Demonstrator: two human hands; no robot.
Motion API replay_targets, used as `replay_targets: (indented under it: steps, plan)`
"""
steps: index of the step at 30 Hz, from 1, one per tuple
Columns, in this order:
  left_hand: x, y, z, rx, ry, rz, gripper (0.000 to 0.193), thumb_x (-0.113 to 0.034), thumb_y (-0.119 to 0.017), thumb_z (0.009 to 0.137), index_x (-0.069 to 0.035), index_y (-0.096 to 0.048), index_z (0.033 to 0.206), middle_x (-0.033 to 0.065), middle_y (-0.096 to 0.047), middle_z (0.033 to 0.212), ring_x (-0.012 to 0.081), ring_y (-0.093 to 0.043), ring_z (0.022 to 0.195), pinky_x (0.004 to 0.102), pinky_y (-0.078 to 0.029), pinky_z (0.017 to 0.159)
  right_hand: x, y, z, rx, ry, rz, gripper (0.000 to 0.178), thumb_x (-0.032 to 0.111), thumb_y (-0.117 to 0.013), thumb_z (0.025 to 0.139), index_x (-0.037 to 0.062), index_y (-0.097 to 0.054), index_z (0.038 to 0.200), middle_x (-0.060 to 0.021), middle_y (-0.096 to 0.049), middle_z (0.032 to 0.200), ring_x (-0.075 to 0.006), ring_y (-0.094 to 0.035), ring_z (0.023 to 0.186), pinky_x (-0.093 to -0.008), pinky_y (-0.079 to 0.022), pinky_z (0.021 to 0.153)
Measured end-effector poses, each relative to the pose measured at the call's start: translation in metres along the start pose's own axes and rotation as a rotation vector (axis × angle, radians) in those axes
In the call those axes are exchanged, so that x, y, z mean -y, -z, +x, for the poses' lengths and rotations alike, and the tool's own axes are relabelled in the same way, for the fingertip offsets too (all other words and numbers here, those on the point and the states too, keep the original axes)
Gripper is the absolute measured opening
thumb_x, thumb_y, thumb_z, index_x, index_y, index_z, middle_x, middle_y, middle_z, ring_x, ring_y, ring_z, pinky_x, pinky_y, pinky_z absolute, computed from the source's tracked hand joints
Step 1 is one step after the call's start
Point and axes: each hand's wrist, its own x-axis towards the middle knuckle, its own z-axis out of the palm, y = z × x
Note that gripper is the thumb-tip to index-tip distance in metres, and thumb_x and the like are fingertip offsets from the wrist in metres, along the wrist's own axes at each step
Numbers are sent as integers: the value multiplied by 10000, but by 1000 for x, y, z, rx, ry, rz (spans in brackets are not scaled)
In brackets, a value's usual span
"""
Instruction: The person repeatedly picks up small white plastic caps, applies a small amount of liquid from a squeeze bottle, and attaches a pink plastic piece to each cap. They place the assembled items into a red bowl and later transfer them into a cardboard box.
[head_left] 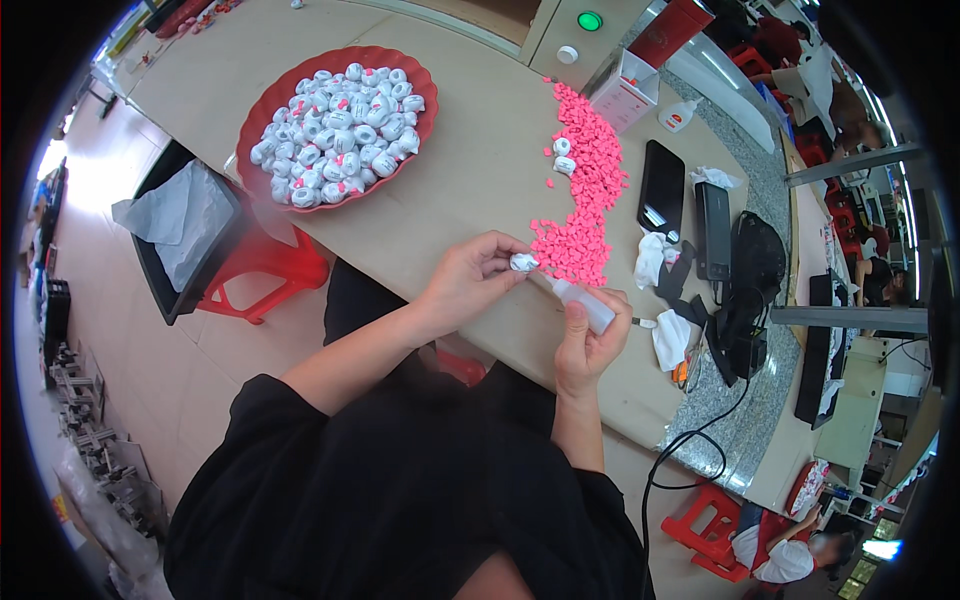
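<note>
Between the fingertips of my left hand (478, 270) is a small white rounded piece (523, 262) with dark markings. My right hand (594, 342) is wrapped round a translucent squeeze bottle (585, 306), its narrow tip pointed at the white piece and close to it; whether they touch I cannot tell. Just beyond both hands lies a long pile of small pink pieces (572, 250) on the table. Two more white pieces (563, 155) rest against that pile. To the far left, a red scalloped bowl (428, 112) holds many similar white pieces, some showing pink bits.
Right of the pile lie a black phone (661, 188), a dark power bank (713, 232), crumpled tissues (670, 340) and a black bag (755, 270). A white box (626, 90) stands behind it. Left of the table, a black bin (160, 262) sits on a red stool (275, 275).
</note>
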Motion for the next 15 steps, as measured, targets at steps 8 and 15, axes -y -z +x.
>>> replay_targets:
  steps: [8,15]
  plan:
    - [-1,0,0,-7,-6,-12,253,84,-542,811,39,-488,1055,91,-563,996,138,-572,948,248,-468,833,-1,-2,-2,0,82,-67,224,96,-578,835,-12,-449,983,-126,-490,896,-158,-484,758,-251,-426,645]
    - [-4,0,-1,-6,1,-13,244,72,-550,812,34,-483,1043,87,-564,983,130,-576,926,242,-471,816,2,-3,0,-2,180,-159,239,93,-593,826,-18,-459,990,-133,-499,886,-175,-488,755,-256,-425,646]
